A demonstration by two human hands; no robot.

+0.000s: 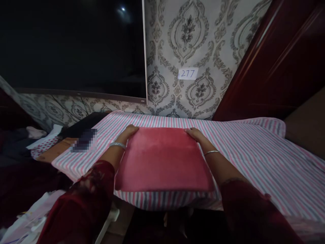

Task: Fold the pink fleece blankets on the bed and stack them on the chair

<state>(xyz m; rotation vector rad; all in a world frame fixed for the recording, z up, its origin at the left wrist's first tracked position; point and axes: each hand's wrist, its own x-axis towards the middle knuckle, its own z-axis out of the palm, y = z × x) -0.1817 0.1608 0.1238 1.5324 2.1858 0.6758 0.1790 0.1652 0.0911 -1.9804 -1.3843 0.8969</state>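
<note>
A square, velvety red cushion (165,159) lies flat at the front edge of the striped cloth, its near side reaching the edge. My left hand (131,130) grips its far left corner, thumb on top and the other fingers mostly hidden. At the far right corner, my right hand (193,133) holds on in the same way. Beneath the cushion spreads a cloth (241,149) striped in pink, white and grey, hanging over the front edge.
A large dark television (76,47) stands at the back left, against patterned wallpaper. A paper label (188,73) reading 277 is on the wall. Dark red wooden panelling (269,57) rises at the right. A blurred-out dark item (85,140) lies left of my arm.
</note>
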